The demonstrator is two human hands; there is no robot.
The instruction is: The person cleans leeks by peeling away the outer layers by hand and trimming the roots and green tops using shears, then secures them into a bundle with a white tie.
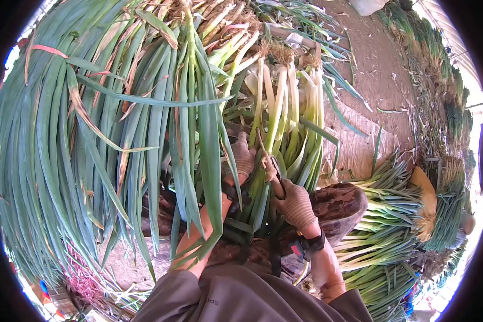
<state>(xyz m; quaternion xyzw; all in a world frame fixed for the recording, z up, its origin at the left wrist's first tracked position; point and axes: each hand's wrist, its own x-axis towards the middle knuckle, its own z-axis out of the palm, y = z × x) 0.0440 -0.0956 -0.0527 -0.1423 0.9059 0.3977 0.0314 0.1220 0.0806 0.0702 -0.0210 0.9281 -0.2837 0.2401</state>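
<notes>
In the middle of the head view, a bundle of long green onions [278,115] stands upright in front of me, pale stalks and roots at the top. My left hand [242,161], in a knit glove, is closed at the left side of this bundle. Hanging leaves cover part of it, and what its fingers hold is hidden. My right hand [295,206], gloved too, is wrapped round the handle of a brown, narrow tool [274,180] with a dark part. The tool lies against the front of the bundle, pointing up along the stalks.
A tall heap of green onions [91,134] fills the left, its leaves drooping over my left forearm. More green onions [381,225] lie stacked at the right. Pink twine [83,273] lies at lower left. Loose leaves and dirt cover the ground [381,70].
</notes>
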